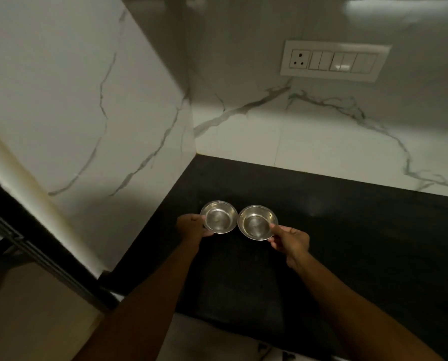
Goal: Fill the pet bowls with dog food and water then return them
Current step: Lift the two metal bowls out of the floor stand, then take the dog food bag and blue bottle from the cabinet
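Two small round steel bowls sit side by side over the black countertop [347, 243], their rims touching. My left hand [191, 226] grips the near left rim of the left bowl [219, 217]. My right hand [291, 242] pinches the near right rim of the right bowl [256, 222]. Both bowls look empty and shiny inside. I cannot tell whether they rest on the counter or hover just above it.
White marble-look walls [321, 142] meet in a corner behind the bowls. A white switch and socket panel [333, 60] is on the back wall. A dark frame edge [35, 254] runs along the lower left. The counter's front edge is near my forearms.
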Motion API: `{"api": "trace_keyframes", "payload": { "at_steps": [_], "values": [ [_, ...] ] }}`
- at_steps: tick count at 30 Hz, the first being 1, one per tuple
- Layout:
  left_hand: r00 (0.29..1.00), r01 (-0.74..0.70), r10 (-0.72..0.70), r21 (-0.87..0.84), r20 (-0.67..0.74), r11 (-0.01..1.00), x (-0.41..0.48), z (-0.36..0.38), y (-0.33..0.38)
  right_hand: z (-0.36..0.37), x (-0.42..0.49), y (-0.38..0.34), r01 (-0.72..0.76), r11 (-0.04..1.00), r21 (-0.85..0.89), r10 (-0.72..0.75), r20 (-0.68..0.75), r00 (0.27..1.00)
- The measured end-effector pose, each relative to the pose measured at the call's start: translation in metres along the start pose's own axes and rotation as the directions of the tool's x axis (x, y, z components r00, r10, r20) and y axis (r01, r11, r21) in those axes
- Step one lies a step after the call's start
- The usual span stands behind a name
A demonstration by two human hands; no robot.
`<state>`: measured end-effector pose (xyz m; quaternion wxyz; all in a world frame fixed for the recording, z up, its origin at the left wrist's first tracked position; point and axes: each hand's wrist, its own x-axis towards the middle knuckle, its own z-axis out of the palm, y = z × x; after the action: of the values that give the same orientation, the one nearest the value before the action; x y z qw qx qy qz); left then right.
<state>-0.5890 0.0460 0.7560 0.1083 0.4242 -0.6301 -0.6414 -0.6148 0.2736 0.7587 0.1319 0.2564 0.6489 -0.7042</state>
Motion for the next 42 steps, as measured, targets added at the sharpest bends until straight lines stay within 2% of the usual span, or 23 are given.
{"api": "trace_keyframes", "payload": {
  "at_steps": [12, 25, 27, 29, 32, 36, 38, 42],
  "values": [
    [0.983, -0.022, 0.016, 0.032, 0.182, 0.999, 0.047, -0.018, -0.004, 0.026, 0.010, 0.021, -0.066, 0.998, 0.002, 0.065, -0.143, 0.988],
    [0.970, -0.059, 0.036, 0.087, 0.239, 0.995, 0.051, -0.024, -0.015, 0.023, 0.005, 0.028, -0.055, 0.998, -0.025, 0.049, -0.195, 0.980],
    [0.978, -0.104, 0.070, 0.171, 0.196, 0.980, 0.050, -0.026, -0.016, 0.021, 0.004, 0.028, -0.046, 0.997, -0.060, 0.030, -0.234, 0.972],
    [0.977, -0.196, 0.163, 0.268, 0.140, 0.943, 0.047, -0.028, -0.016, 0.016, 0.002, 0.028, -0.019, 0.991, -0.135, -0.018, -0.265, 0.964],
    [0.940, -0.342, 0.323, 0.281, 0.112, 0.897, 0.043, -0.025, -0.014, 0.008, -0.001, 0.029, 0.029, 0.974, -0.226, -0.095, -0.288, 0.953],
    [0.886, -0.463, 0.448, 0.312, 0.121, 0.830, 0.029, -0.015, -0.007, -0.002, -0.006, 0.026, 0.085, 0.963, -0.257, -0.158, -0.279, 0.947],
    [0.861, -0.509, 0.484, 0.289, 0.159, 0.811, 0.015, -0.004, 0.000, -0.008, -0.010, 0.021, 0.129, 0.954, -0.271, -0.203, -0.264, 0.943],
    [0.799, -0.572, 0.479, 0.213, 0.362, 0.792, -0.023, 0.021, 0.008, -0.025, -0.020, 0.009, 0.259, 0.909, -0.327, -0.324, -0.162, 0.932]
  ]
}}
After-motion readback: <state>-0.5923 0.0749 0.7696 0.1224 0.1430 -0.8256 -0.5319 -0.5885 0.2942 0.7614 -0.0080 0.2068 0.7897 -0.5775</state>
